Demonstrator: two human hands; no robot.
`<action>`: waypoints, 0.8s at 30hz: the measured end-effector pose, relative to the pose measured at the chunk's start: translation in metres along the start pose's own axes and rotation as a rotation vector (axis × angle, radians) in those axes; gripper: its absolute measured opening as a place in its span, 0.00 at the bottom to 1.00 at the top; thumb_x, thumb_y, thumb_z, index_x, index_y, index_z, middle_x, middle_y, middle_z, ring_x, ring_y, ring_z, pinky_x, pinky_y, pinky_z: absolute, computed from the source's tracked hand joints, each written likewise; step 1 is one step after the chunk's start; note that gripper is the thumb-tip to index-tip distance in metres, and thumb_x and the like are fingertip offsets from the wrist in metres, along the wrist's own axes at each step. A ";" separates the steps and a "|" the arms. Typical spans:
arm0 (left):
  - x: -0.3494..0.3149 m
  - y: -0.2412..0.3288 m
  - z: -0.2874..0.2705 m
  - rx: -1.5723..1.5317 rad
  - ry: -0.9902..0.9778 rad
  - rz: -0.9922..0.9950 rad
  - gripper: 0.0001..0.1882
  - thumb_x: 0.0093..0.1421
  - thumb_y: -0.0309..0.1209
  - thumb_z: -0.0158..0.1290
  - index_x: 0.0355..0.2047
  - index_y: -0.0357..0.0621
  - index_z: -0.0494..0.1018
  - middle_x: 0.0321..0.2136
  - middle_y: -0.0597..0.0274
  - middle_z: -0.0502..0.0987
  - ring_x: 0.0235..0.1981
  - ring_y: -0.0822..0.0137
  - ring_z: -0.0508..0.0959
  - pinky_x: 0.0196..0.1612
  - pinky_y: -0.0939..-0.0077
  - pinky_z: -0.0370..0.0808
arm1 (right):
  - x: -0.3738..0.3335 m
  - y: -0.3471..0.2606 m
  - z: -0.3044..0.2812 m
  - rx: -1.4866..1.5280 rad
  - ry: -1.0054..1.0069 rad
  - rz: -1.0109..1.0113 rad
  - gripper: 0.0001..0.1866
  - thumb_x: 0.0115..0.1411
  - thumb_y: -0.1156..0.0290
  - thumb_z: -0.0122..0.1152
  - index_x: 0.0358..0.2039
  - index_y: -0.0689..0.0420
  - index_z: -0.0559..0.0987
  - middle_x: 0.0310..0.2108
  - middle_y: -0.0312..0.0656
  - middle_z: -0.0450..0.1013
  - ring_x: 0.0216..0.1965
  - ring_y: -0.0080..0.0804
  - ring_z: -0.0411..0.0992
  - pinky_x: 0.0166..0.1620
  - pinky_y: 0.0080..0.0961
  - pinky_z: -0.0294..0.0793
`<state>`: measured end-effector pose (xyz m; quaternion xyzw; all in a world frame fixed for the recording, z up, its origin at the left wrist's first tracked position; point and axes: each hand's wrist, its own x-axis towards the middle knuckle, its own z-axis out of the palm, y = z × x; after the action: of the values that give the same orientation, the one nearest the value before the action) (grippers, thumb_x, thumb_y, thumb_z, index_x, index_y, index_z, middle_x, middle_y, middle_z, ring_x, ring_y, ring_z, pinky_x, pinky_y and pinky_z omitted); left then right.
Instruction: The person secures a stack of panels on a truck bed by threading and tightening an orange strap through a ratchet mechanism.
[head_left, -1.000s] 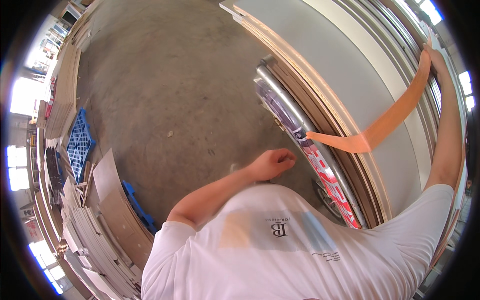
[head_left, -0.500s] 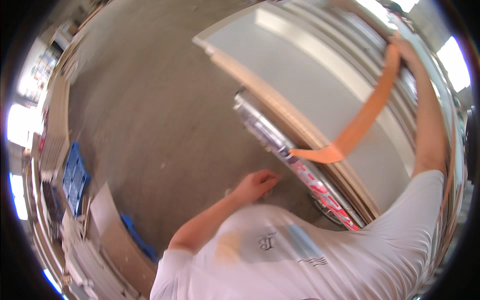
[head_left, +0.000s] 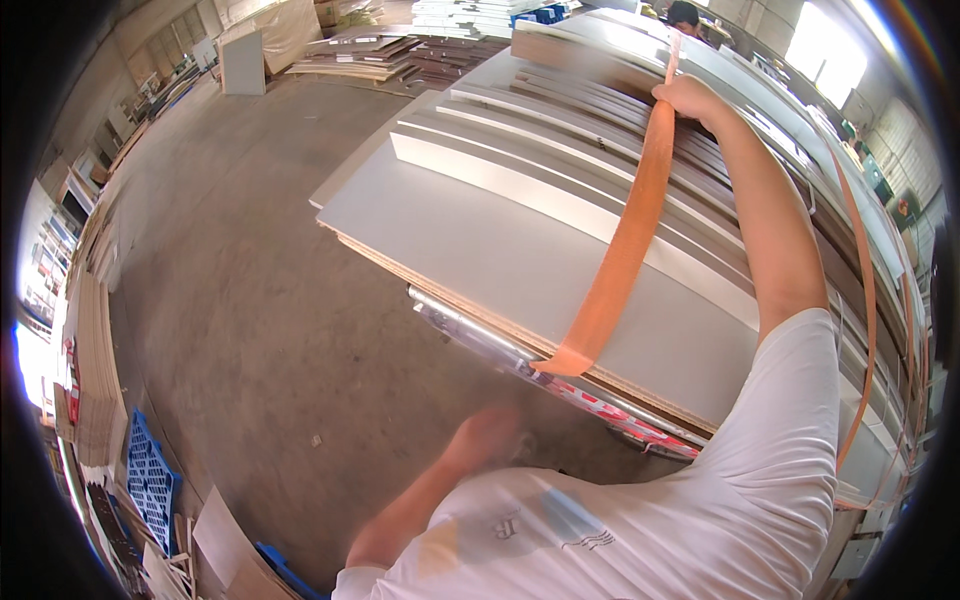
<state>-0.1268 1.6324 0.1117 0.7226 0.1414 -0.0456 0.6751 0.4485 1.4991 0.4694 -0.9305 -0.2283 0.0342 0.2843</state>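
Observation:
My right hand (head_left: 690, 97) is closed around an orange webbing strap (head_left: 632, 235) at the top of a tall load of flat boards. From there the strap runs down over the stepped white and grey panels (head_left: 480, 240) to a metal rail (head_left: 475, 340) under the load's near edge. Red and white markings show along that rail. My left hand (head_left: 490, 437) hangs low beside the load, over the concrete floor, apart from the strap. Motion smears its fingers, so whether it holds anything is unclear.
More orange straps (head_left: 866, 310) cross the load at the right. A person's head (head_left: 683, 16) shows behind it. Stacked boards (head_left: 365, 55) lie at the back. Along the left stand leaning panels (head_left: 95, 370), a blue plastic pallet (head_left: 150, 475) and scrap boards.
My view has turned, showing more of the load and the far floor. My right hand stays on the strap. The left hand has blurred and sits lower in view.

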 end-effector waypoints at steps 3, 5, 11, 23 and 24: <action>0.007 -0.003 0.000 -0.016 -0.029 0.010 0.16 0.68 0.35 0.57 0.53 0.43 0.78 0.33 0.70 0.80 0.26 0.78 0.74 0.30 0.80 0.72 | 0.007 0.006 0.002 -0.083 0.019 -0.010 0.20 0.62 0.57 0.62 0.37 0.66 0.81 0.30 0.40 0.76 0.29 0.29 0.74 0.35 0.30 0.73; 0.013 -0.005 0.000 0.034 -0.040 0.099 0.16 0.68 0.35 0.57 0.53 0.43 0.78 0.33 0.70 0.80 0.26 0.78 0.74 0.30 0.79 0.72 | 0.010 0.009 0.003 -0.063 0.037 -0.029 0.20 0.60 0.57 0.61 0.31 0.65 0.81 0.27 0.43 0.76 0.27 0.31 0.74 0.33 0.31 0.72; 0.025 0.000 0.003 0.049 -0.055 0.089 0.15 0.69 0.34 0.56 0.51 0.40 0.79 0.31 0.68 0.78 0.26 0.77 0.73 0.31 0.78 0.72 | 0.013 0.005 0.006 -0.645 0.095 -0.417 0.13 0.57 0.61 0.60 0.28 0.57 0.84 0.27 0.47 0.80 0.31 0.45 0.79 0.36 0.43 0.77; 0.024 0.013 0.007 -0.031 -0.075 -0.240 0.15 0.70 0.31 0.53 0.51 0.32 0.77 0.22 0.63 0.75 0.23 0.72 0.75 0.29 0.76 0.72 | -0.045 -0.040 -0.008 -0.397 0.027 0.080 0.21 0.61 0.57 0.53 0.47 0.51 0.86 0.54 0.43 0.79 0.55 0.45 0.77 0.56 0.45 0.75; 0.026 0.009 0.007 -0.053 -0.088 -0.197 0.15 0.70 0.31 0.53 0.51 0.32 0.77 0.22 0.63 0.75 0.23 0.72 0.75 0.29 0.76 0.72 | -0.046 -0.041 -0.009 -0.402 0.010 0.088 0.21 0.61 0.57 0.53 0.48 0.51 0.86 0.55 0.43 0.79 0.56 0.45 0.77 0.56 0.45 0.75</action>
<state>-0.0987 1.6282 0.1133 0.6846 0.1830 -0.1396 0.6917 0.3925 1.5037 0.4959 -0.9777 -0.1884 -0.0045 0.0925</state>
